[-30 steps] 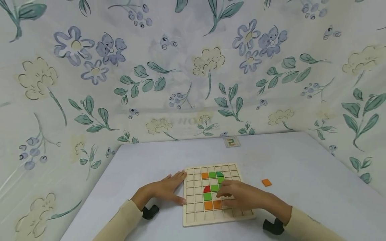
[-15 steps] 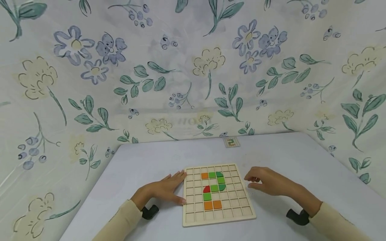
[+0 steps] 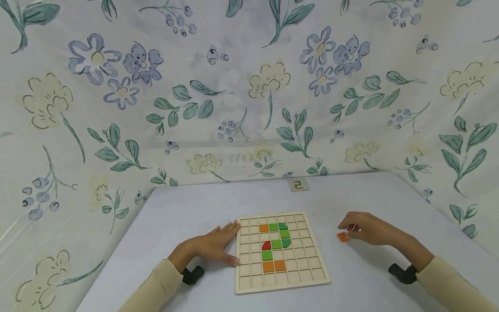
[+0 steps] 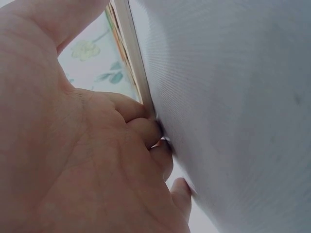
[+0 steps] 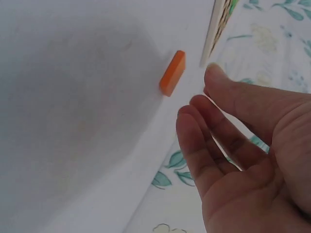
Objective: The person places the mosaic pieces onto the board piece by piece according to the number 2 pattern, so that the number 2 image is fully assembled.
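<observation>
My left hand [image 3: 212, 247] lies with fingers spread along the left edge of a wooden grid board [image 3: 249, 281], its thumb and fingertips touching the rim. Coloured tiles sit in the board's cells: light green squares such as this green tile [image 3: 276, 244], a red rounded tile [image 3: 266, 245], dark green rounded ones and orange squares. Right of the board, my right hand [image 3: 370, 229] hovers at a loose orange square tile [image 3: 342, 237]. In the right wrist view the orange tile [image 5: 173, 74] rests on the table, slightly apart from the loosely bent fingers and thumb.
A small card [image 3: 298, 184] with a coloured figure on a grid lies at the back of the white table [image 3: 218, 199]. Floral cloth [image 3: 234, 108] hangs behind and at the sides. A black wrist device [image 3: 403, 274] sits under the right wrist, another under the left.
My right hand has left the board and moved right to the loose orange tile, uncovering the board's tiles. My left hand has stayed at the board's left edge.
</observation>
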`<state>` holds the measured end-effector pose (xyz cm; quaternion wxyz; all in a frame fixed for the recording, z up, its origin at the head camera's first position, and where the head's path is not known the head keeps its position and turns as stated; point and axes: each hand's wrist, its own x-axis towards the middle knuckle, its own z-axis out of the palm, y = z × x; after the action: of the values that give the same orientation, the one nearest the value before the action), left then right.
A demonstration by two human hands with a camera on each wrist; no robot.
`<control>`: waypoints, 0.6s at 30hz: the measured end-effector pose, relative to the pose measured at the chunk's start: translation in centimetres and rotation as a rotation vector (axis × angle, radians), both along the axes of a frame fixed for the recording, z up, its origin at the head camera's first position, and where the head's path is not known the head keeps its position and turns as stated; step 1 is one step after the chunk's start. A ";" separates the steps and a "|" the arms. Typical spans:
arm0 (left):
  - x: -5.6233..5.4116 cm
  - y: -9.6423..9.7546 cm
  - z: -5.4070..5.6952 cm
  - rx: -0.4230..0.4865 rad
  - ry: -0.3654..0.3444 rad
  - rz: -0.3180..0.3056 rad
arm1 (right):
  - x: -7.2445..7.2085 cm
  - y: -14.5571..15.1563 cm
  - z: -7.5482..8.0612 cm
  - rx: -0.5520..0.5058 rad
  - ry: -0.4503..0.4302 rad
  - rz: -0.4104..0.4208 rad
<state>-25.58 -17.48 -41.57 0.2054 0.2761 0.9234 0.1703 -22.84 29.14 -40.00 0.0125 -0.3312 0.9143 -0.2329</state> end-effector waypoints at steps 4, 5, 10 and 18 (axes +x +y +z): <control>0.0 -0.1 -0.1 -0.006 0.000 0.000 | -0.3 0.2 -0.6 -0.005 -0.036 0.004; 0.0 -0.1 -0.1 -0.008 0.002 -0.001 | -0.3 0.2 -0.7 -0.004 -0.043 0.000; -0.1 -0.2 -0.2 -0.011 0.010 -0.010 | -0.6 0.3 -1.4 0.008 -0.073 -0.024; -0.1 -0.3 0.0 -0.005 0.016 -0.025 | -0.9 0.2 -2.0 0.042 -0.055 -0.054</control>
<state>-25.70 -17.73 -41.62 0.2008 0.2884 0.9219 0.1634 -23.72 29.32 -41.95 0.0385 -0.2997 0.9269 -0.2228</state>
